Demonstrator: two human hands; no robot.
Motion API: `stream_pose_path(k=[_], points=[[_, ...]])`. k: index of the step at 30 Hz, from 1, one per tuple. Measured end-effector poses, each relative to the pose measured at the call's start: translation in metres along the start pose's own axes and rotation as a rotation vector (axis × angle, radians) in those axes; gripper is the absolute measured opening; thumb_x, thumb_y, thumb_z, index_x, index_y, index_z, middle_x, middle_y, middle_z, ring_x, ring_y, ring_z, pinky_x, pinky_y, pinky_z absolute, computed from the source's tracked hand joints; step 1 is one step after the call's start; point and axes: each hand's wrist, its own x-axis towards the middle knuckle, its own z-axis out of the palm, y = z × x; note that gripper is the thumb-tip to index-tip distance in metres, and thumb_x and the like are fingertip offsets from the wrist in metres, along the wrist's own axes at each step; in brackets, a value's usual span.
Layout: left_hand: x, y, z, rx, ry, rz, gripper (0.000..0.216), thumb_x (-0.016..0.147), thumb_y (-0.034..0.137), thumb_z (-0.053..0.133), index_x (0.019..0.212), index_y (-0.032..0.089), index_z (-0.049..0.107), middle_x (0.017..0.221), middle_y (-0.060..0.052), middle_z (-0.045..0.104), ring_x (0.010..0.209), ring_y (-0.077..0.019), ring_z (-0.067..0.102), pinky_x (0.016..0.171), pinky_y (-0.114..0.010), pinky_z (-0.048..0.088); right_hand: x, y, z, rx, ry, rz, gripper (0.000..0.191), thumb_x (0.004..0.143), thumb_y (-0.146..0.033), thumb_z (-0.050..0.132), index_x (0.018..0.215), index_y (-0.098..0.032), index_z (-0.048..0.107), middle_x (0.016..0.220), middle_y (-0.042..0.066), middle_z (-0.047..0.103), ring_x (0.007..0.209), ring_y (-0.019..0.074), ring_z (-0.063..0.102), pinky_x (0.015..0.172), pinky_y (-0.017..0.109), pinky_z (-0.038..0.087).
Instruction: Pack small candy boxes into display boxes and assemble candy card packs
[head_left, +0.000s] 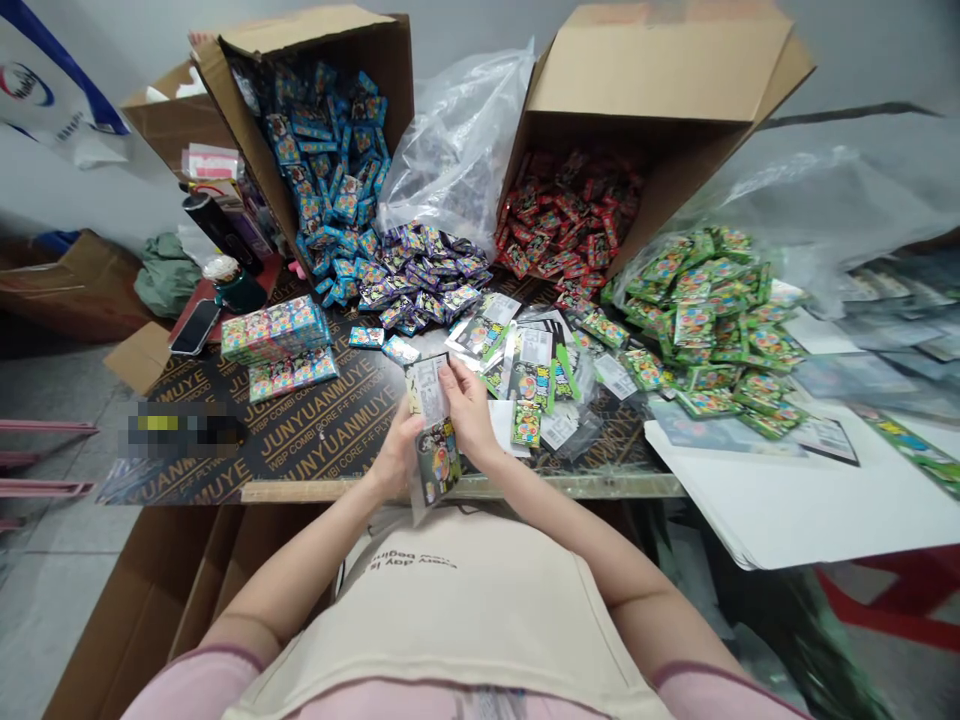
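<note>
In front of my apron I hold a long printed card. Its upper part is pale with small print, its lower part black with colourful art. Clear plastic shows at its bottom end, but I cannot tell whether the card sits inside a bag. My left hand grips the card's left edge. My right hand pinches its upper right edge with the thumb on top. Just beyond and right of my hands lie loose printed cards and a small green packet.
Cartons of blue packets and red packets stand behind. Purple packets spill between them. Green packets heap up at right, by a white board. Stacked packets, a phone and a bottle are left.
</note>
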Motion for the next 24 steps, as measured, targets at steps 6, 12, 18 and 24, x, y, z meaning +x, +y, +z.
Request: stream_pose_path(k=[6,12,18,24], points=[[-0.007,-0.001,-0.003,-0.077,-0.127,-0.121,0.059,0.065,0.035,0.072,0.12,0.018,0.061,0.112,-0.007,0.07,0.121,-0.0313,0.055,0.103,-0.041,0.043,-0.004,-0.007,0.004,0.013,-0.099,0.013,0.036,0.073,-0.054,0.073,0.083,-0.019,0.071,0.079,0.001,0.068,0.076,0.0161,0.059,0.074,0.027,0.047],[-0.002,0.014,-0.009,-0.067,-0.15,-0.197,0.063,0.064,0.035,0.073,0.123,0.021,0.059,0.102,-0.005,0.072,0.097,-0.0271,0.067,0.084,-0.037,0.052,-0.007,-0.014,0.0,0.107,-0.196,0.134,0.05,0.06,-0.055,0.082,0.096,-0.021,0.072,0.089,0.002,0.073,0.077,0.0171,0.063,0.075,0.03,0.051],[0.003,0.025,-0.013,0.131,-0.037,-0.153,0.05,0.062,0.033,0.077,0.107,0.015,0.067,0.103,-0.006,0.073,0.096,-0.0238,0.066,0.082,-0.03,0.049,-0.001,-0.015,-0.007,-0.011,-0.302,0.153,0.048,0.055,-0.048,0.085,0.091,-0.02,0.073,0.082,0.002,0.074,0.077,0.0179,0.066,0.08,0.032,0.051],[-0.001,0.031,-0.018,0.069,-0.061,-0.238,0.049,0.063,0.033,0.076,0.108,0.015,0.067,0.09,-0.007,0.074,0.089,-0.0262,0.069,0.078,-0.034,0.051,0.009,-0.023,-0.014,0.051,-0.492,0.256,0.053,0.054,-0.046,0.086,0.098,-0.019,0.073,0.078,0.001,0.072,0.061,0.0118,0.06,0.051,0.022,0.046]])
